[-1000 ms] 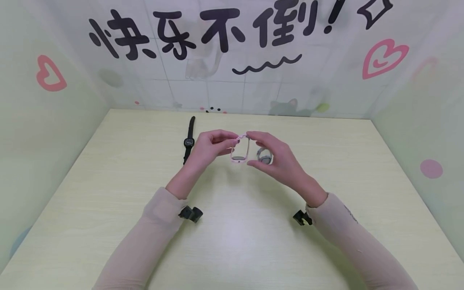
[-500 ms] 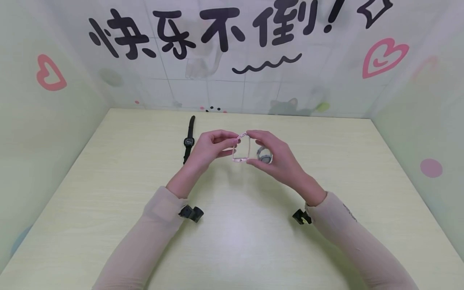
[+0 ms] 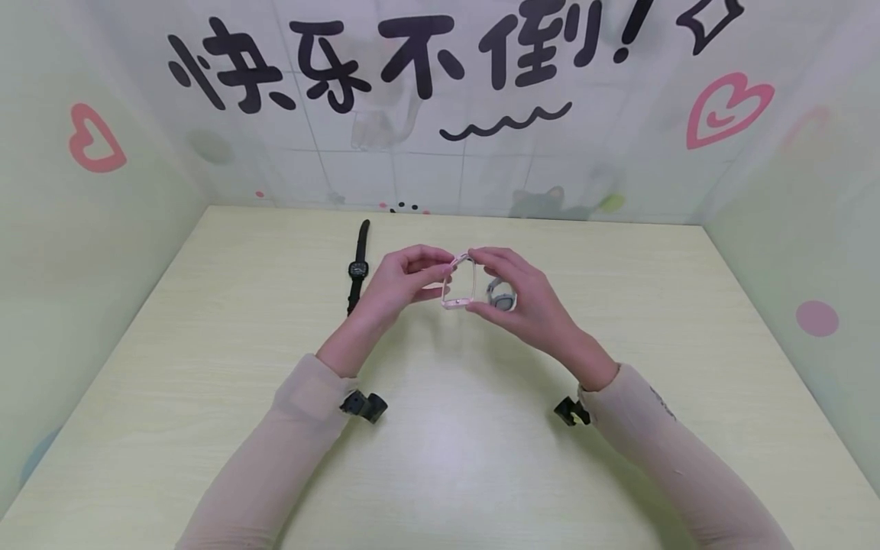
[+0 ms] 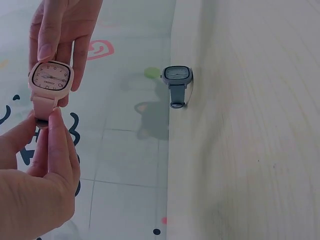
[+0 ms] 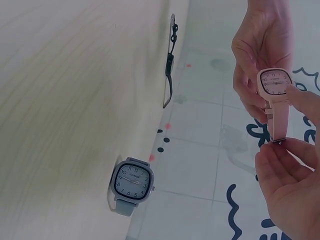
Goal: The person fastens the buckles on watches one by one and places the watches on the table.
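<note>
A pink wristwatch is held above the table between both hands, its strap forming a closed-looking loop with the case lowest in the head view. My left hand pinches the strap near the buckle. My right hand spans the loop, thumb on the case and fingertips at the buckle end. The square dial shows plainly in the left wrist view. Whether the buckle is fastened is hidden by fingers. Behind my right hand, a grey-blue wristwatch stands on the table.
A black wristwatch lies stretched out on the table, left of my left forearm. The pale wooden table meets a printed back wall, with side walls to the left and right.
The pink wristwatch's case has tilted and shifted slightly right, so its dark flat face no longer shows in the head view. My right thumb has come onto the case; both hands otherwise stay nearly still.
</note>
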The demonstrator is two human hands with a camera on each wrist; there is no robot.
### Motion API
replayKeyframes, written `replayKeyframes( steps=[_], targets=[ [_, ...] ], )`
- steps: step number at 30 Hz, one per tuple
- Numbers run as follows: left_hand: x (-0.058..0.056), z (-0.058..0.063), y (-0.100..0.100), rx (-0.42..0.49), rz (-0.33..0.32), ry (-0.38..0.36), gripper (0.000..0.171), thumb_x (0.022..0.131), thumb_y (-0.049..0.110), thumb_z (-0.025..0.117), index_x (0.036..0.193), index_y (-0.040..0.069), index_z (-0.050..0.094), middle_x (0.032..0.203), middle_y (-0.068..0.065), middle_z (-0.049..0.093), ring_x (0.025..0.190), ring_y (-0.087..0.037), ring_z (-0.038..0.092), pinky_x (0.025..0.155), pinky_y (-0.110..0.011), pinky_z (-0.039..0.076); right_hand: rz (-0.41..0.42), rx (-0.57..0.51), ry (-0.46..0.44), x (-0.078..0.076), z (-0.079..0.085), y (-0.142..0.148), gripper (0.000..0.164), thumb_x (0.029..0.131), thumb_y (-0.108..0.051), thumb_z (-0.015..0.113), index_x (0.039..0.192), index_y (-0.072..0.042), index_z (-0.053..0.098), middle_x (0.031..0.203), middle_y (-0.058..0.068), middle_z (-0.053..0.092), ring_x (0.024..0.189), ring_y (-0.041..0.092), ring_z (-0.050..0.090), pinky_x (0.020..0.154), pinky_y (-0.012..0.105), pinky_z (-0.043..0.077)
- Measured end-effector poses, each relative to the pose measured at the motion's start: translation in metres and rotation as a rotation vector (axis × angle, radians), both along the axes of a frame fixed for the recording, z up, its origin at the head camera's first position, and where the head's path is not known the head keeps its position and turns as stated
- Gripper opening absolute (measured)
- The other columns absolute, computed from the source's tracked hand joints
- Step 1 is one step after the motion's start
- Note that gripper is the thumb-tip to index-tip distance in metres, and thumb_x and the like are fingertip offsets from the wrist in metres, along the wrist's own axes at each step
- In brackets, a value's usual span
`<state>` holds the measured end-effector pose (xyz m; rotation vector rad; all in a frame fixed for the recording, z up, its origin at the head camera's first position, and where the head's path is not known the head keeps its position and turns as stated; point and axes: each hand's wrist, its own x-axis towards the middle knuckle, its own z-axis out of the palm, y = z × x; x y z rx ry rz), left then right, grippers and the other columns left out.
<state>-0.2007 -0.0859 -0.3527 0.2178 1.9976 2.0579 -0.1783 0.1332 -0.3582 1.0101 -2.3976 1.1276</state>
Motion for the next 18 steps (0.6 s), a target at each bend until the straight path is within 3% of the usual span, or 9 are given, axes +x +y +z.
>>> replayKeyframes(
  steps=[4, 12, 18],
  targets=[
    [-0.0002, -0.0010, 0.0002, -0.015, -0.019, 0.012, 0.028, 0.096, 0.009, 0.066, 0.123, 0.003, 0.063, 0.108, -0.002, 0.067, 0.095, -0.013, 0.069, 0.089, -0.031, 0.059, -0.011, 0.007, -0.015, 0.0000, 0.0008, 0.0000, 0.065, 0.081, -0.012, 0.083, 0.138, -0.002, 0.056, 0.135, 0.013, 0.061, 0.121, 0.027, 0.060, 0.097, 0.042, 0.056],
    [0.0017, 0.0007, -0.0017, -0.054, -0.054, -0.003, 0.031, 0.095, 0.010, 0.067, 0.126, 0.006, 0.065, 0.122, -0.013, 0.067, 0.110, -0.026, 0.067, 0.091, -0.028, 0.058, -0.032, -0.022, -0.078, -0.0011, -0.0005, 0.0019, 0.060, 0.084, -0.011, 0.080, 0.138, -0.002, 0.056, 0.133, 0.014, 0.062, 0.119, 0.028, 0.062, 0.101, 0.044, 0.054],
    [0.0042, 0.0023, -0.0063, -0.083, -0.128, 0.037, 0.038, 0.096, 0.009, 0.065, 0.133, 0.008, 0.062, 0.128, -0.013, 0.068, 0.121, -0.030, 0.064, 0.097, -0.029, 0.056, -0.044, -0.069, -0.147, -0.0024, -0.0013, 0.0028, 0.057, 0.087, -0.010, 0.077, 0.139, -0.001, 0.055, 0.134, 0.014, 0.062, 0.126, 0.025, 0.060, 0.105, 0.036, 0.051]
  ],
)
